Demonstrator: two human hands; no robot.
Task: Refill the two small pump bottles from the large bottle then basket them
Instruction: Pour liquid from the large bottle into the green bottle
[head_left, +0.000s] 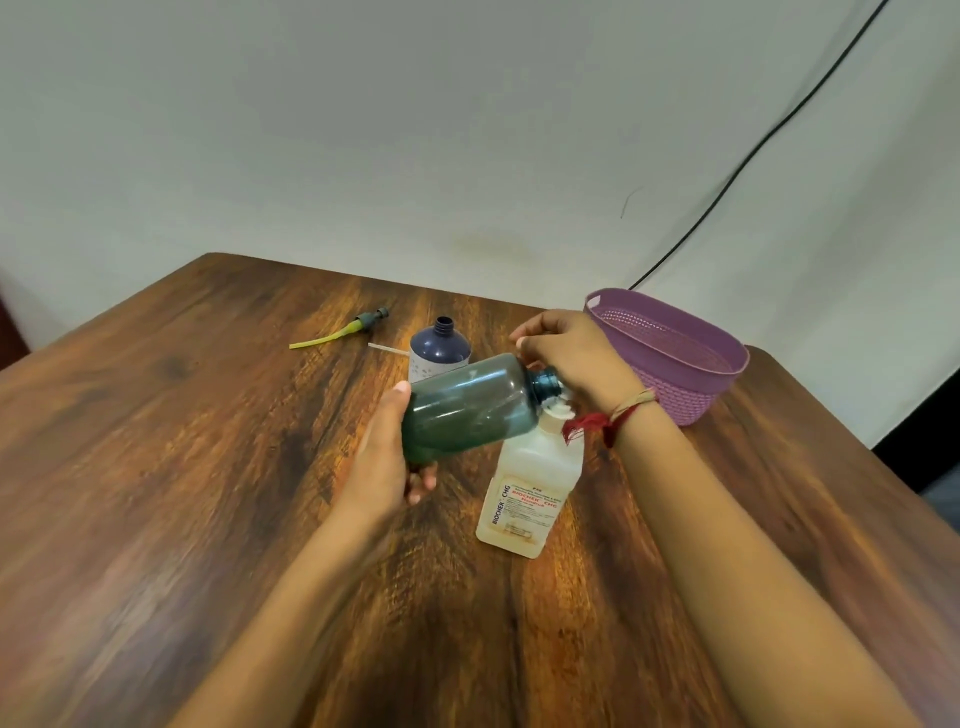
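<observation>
My left hand (382, 457) grips the base of a small green translucent bottle (467, 405), which is tipped almost flat with its open neck pointing right. My right hand (566, 358) curls over that bottle's shoulder and neck, with the fingertips pinching at the shoulder. Just below the neck stands the large pale bottle (530, 488) with a red-lettered label; its white top is partly hidden by my right wrist. A second small bottle (439, 351), dark blue and uncapped, stands upright behind. The purple basket (691, 384) sits at the right, with nothing seen in it.
A pump head with a yellow-green tube (343, 332) lies on the wooden table (182, 441) at the back left. A thin white tube (387, 349) lies beside the blue bottle. A black cable (753, 156) runs down the wall behind the basket.
</observation>
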